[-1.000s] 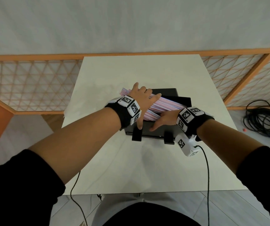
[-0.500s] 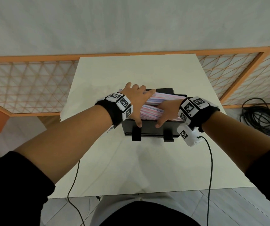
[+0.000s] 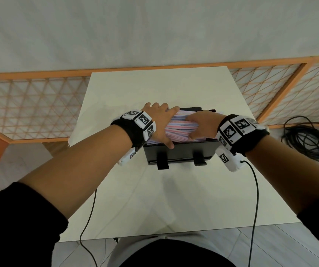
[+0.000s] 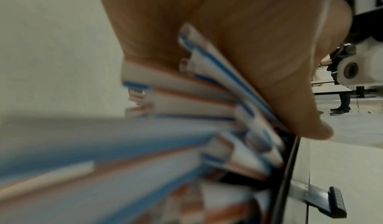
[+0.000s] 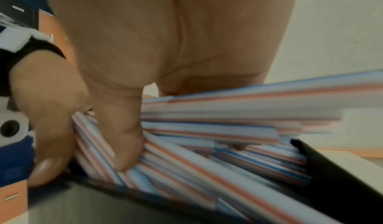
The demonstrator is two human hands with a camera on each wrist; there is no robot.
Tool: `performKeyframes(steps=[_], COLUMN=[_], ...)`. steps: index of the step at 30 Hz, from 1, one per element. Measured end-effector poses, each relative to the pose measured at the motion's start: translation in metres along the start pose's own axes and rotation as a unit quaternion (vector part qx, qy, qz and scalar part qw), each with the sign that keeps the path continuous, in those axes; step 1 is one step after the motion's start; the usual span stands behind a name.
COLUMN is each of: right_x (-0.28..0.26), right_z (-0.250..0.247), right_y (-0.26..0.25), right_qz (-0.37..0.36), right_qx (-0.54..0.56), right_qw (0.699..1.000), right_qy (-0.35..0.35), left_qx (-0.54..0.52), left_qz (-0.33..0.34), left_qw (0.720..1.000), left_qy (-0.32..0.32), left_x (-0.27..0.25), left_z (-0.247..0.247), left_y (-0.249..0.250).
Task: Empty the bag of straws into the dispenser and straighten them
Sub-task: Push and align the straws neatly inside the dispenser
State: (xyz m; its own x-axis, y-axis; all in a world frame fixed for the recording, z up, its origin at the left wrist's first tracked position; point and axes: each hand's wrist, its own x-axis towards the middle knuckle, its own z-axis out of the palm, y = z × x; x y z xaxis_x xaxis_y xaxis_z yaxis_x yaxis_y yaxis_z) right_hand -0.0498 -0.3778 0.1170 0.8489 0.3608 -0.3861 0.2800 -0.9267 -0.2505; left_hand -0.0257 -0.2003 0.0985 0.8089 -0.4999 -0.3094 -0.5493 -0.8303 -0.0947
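A black straw dispenser (image 3: 181, 154) stands mid-table, filled with a heap of red- and blue-striped white straws (image 3: 180, 130). My left hand (image 3: 159, 120) wraps the heap's left end, fingers over the top and thumb down at the front wall. My right hand (image 3: 200, 123) grips the right part, fingers curled over the top. In the left wrist view the straws' ends (image 4: 186, 126) press into my palm above the dispenser rim (image 4: 290, 167). The right wrist view shows my thumb (image 5: 124, 137) dug into the straws (image 5: 217, 137), which lie crossed inside the black wall (image 5: 335, 178).
The white table (image 3: 154, 199) has bare surface before and behind the dispenser. An orange lattice fence (image 3: 29, 108) runs behind it. A coil of black cable (image 3: 310, 139) lies on the floor to the right. Thin wires (image 3: 255, 191) hang from my wrists.
The straw bundle, slanted across the box a second ago, now lies along the dispenser. My right hand has climbed from the front edge onto the heap; my left hand has slid toward its left end.
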Motion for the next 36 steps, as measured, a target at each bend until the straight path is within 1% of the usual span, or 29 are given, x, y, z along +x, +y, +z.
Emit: performKeyframes(steps=[3, 6, 9, 14, 18, 21, 23, 27, 36], right_x=[-0.004, -0.007, -0.002, 0.003, 0.004, 0.004, 0.005, 0.004, 0.004], right_z=[0.008, 0.019, 0.020, 0.012, 0.016, 0.026, 0.031, 0.031, 0.038], right_y=[0.004, 0.007, 0.007, 0.002, -0.002, -0.007, -0.009, -0.010, -0.010], right_qz=[-0.006, -0.008, 0.017, 0.037, 0.068, 0.076, 0.085, 0.107, 0.149], right_qx=[0.022, 0.051, 0.085, 0.141, 0.087, 0.099, 0.102, 0.072, 0.116], right_qw=[0.999, 0.998, 0.996, 0.987, 0.988, 0.986, 0.985, 0.984, 0.969], right_qy=[0.025, 0.028, 0.003, -0.069, -0.111, -0.113, -0.112, -0.123, -0.157], left_qx=[-0.027, -0.024, -0.023, -0.012, 0.003, 0.022, 0.035, 0.058, 0.097], left_qz=[0.009, 0.016, 0.018, 0.021, 0.035, 0.050, 0.057, 0.058, 0.048], left_qw=[1.000, 1.000, 0.999, 1.000, 0.999, 0.998, 0.998, 0.997, 0.994], left_qy=[0.000, -0.010, -0.016, -0.002, -0.001, -0.012, -0.009, 0.001, -0.002], left_x=[0.003, 0.007, 0.008, 0.005, 0.003, 0.000, -0.001, -0.003, -0.005], left_z=[0.002, 0.005, 0.007, 0.009, 0.006, 0.006, 0.006, 0.008, 0.010], left_y=[-0.002, -0.001, -0.001, -0.002, -0.004, -0.008, -0.010, -0.008, -0.003])
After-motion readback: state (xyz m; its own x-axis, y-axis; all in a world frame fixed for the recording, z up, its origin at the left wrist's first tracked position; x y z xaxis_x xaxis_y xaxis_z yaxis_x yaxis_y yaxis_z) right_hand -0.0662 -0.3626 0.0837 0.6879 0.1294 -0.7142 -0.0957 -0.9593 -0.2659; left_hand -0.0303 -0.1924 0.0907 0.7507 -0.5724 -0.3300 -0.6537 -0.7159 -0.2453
